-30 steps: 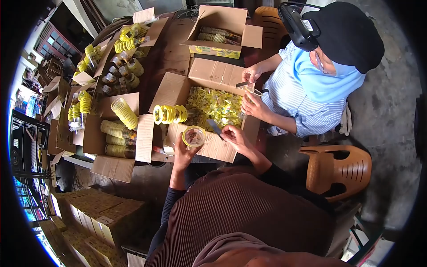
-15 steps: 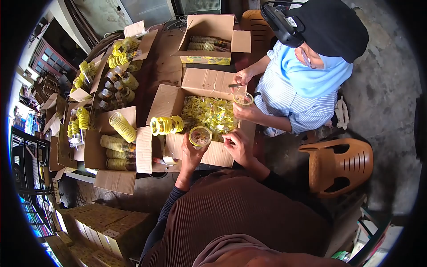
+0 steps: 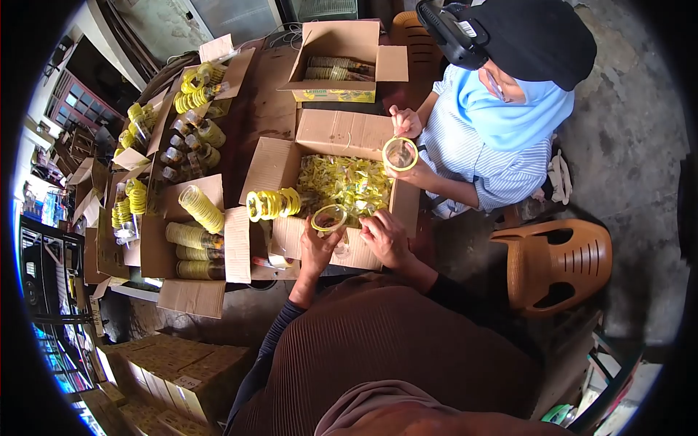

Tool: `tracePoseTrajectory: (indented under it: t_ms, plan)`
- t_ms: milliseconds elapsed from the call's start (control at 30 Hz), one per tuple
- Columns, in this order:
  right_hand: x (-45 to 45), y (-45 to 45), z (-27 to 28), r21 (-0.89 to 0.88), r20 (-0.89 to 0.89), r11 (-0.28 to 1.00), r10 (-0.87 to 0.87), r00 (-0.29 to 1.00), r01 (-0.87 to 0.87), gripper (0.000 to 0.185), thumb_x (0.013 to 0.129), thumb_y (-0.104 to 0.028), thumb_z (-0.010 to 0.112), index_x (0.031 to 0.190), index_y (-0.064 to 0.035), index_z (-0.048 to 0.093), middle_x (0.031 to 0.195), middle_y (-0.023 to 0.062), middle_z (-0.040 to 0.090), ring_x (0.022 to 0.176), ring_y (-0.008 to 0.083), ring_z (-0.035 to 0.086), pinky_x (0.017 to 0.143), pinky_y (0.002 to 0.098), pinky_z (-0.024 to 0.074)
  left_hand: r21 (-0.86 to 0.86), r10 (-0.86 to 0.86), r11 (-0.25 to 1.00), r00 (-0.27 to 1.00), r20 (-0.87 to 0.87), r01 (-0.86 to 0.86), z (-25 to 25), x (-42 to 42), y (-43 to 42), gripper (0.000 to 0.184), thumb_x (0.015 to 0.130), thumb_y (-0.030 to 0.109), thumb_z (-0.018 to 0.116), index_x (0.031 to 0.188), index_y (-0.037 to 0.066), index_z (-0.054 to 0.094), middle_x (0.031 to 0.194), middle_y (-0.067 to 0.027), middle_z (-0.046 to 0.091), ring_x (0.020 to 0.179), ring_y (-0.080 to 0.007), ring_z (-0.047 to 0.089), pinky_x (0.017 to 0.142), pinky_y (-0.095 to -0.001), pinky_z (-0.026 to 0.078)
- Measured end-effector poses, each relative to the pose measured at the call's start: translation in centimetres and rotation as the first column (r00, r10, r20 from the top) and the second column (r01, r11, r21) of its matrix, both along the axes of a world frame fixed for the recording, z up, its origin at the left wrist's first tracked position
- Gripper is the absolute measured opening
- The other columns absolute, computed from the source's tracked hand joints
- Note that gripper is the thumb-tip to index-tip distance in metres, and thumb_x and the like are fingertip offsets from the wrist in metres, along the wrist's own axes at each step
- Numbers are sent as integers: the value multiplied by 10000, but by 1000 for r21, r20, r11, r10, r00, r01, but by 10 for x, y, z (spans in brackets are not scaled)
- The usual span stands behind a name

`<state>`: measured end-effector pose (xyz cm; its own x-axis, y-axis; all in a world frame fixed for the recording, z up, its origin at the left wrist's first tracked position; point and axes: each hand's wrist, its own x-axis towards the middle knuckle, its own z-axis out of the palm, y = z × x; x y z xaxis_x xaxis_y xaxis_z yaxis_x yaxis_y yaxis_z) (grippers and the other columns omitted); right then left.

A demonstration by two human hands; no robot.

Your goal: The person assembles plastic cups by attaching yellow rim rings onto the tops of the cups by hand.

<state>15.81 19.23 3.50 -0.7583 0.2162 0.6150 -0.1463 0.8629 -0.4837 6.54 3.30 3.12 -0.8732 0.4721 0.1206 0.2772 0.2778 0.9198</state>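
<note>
In my left hand is a clear plastic cup with a yellow rim, tilted so that its mouth points away from me. My right hand is close beside the cup, its fingers pinched together; whatever they hold, if anything, is too small to make out. Both hands are at the near edge of an open cardboard box filled with yellow strips. A stack of yellow rings lies at the box's left edge.
Across from me on the right, a person holds another yellow-rimmed cup. Boxes with stacked cups stand to the left, and another box sits behind. An orange plastic chair is at the right.
The cup in my left hand has tipped away from me, and its side now shows. My right hand has shifted slightly left towards it. The other person's cup has also turned and risen slightly.
</note>
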Motion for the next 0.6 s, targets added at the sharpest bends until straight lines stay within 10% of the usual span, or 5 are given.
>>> tracePoseTrajectory:
  t_ms: [600]
  plan:
    - [17, 13, -1, -111, -26, 993, -43, 999, 40, 219, 668, -11, 697, 862, -71, 615, 751, 62, 534, 715, 255, 572, 630, 370, 481, -23, -65, 998, 995, -76, 63, -31, -3, -3, 531, 733, 21, 768, 1188, -46, 503, 1111, -161, 628, 1034, -212, 619, 873, -340, 534]
